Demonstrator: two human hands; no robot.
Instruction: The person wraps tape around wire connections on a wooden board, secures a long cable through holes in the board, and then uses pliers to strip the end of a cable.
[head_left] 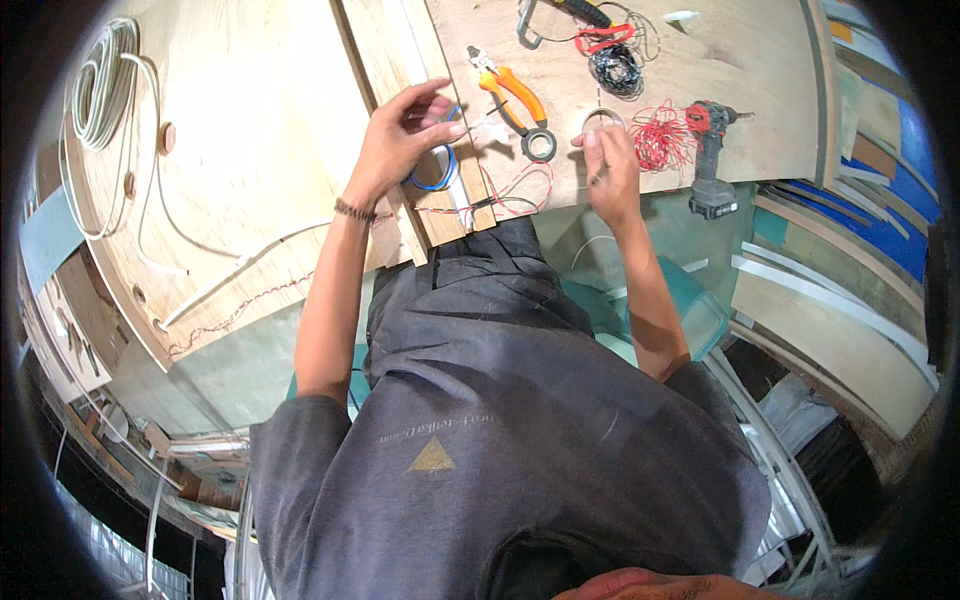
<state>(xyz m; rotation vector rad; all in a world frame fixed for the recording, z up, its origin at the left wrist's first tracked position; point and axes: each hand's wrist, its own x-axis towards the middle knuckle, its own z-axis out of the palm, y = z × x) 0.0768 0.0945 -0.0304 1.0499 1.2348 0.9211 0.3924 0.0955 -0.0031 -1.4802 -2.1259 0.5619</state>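
Observation:
My left hand (405, 135) is over the wooden strips, thumb and index finger apart. A blue wire loop (437, 176) lies beneath it, and a small whitish scrap (490, 128) sits just past the thumb. My right hand (610, 168) has its fingers bent together at a pale ring (602, 116); what they pinch is too small to make out. Between the hands are orange-handled pliers (517, 95) and a black tape roll (539, 146). Red and white wire (525, 190) curls near the table's front edge.
A cordless drill (710, 160) stands right of a red wire bundle (662, 140). Farther back lie a black wire coil (615, 72) and a black-and-yellow handled tool (585, 12). White cable (103, 85) is coiled at the far left. Boards (830, 335) are stacked to the right.

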